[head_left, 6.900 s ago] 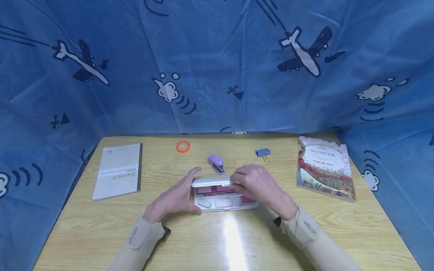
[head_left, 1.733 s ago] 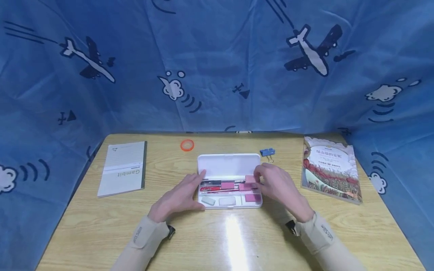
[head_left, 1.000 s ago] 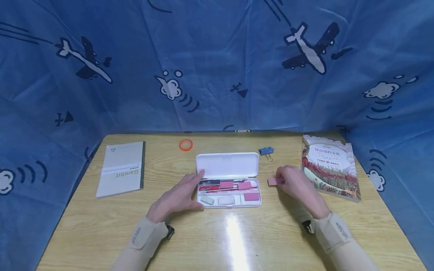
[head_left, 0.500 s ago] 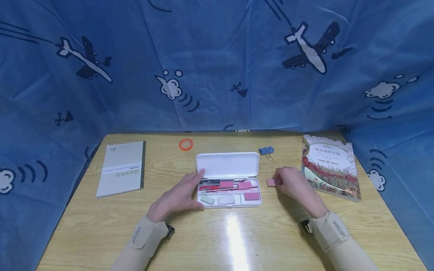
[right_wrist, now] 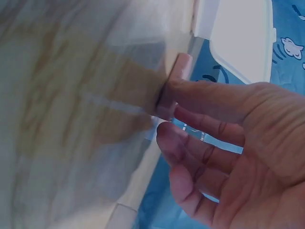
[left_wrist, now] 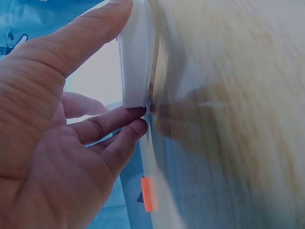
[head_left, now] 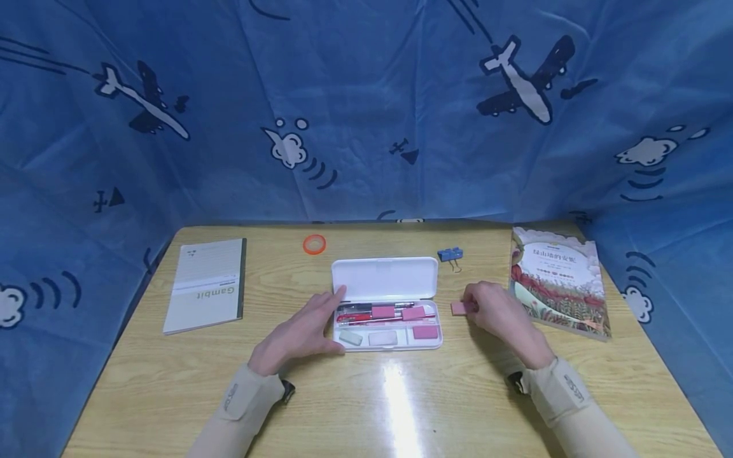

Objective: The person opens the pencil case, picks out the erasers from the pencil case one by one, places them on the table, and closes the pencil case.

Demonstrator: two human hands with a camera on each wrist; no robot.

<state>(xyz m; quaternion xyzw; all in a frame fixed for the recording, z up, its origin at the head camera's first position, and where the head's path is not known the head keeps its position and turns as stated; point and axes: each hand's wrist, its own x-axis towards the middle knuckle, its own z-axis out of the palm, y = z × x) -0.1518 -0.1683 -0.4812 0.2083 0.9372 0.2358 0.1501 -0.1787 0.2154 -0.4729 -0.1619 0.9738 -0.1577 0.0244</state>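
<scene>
Pink rectangular block [head_left: 459, 308] on the wood-grain bench [head_left: 326, 413], right of frame centre, below mid-height. Right hand [head_left: 498, 321] pinches it, thumb and fingers clamped on its right end. Block sits near the right end of a white plastic pencil case [head_left: 404, 337], apart from it. Left hand [head_left: 298, 327] at the case's left end, touching; thumb and index spread apart, thumb at the near corner, index up beside the lid. White lid [head_left: 385, 280] open, tilted back.

Case, rear compartment: black pen [head_left: 356, 307], red pen [head_left: 354, 317], two small pink blocks [head_left: 383, 312] over the pens. Front: pale greenish block [head_left: 350, 338] left, white block [head_left: 382, 338] middle, third pink block [head_left: 425, 332] right.

Rest: orange-red ring [head_left: 314, 244] above the case, blue binder clip [head_left: 450, 255] upper right of it, white notebook [head_left: 203, 286] at left, illustrated book [head_left: 557, 280] at right. Blue airplane-print cloth [head_left: 343, 83] behind.
</scene>
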